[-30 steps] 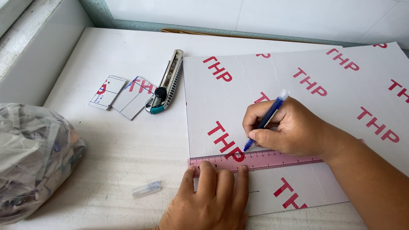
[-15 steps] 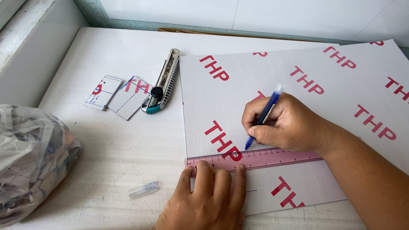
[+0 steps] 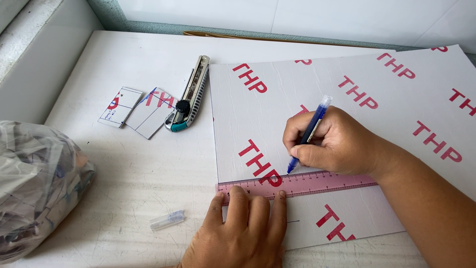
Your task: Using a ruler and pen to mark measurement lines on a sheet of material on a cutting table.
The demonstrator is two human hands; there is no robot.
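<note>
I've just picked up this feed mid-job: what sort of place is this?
Probably a craft or cutting bench at a tiled wall: a printed white board being ruled along a pink ruler, with a utility knife alongside.

A white table (image 3: pixel 124 164) carries a printed board (image 3: pixel 347 99) at right, utility knife (image 3: pixel 188 94) upper centre, plastic bag (image 3: pixel 34 183) at left.

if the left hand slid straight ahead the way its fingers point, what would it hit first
The left hand already has its fingertips on the pink ruler. Straight ahead, it would probably first meet the right hand holding the blue pen.
</note>
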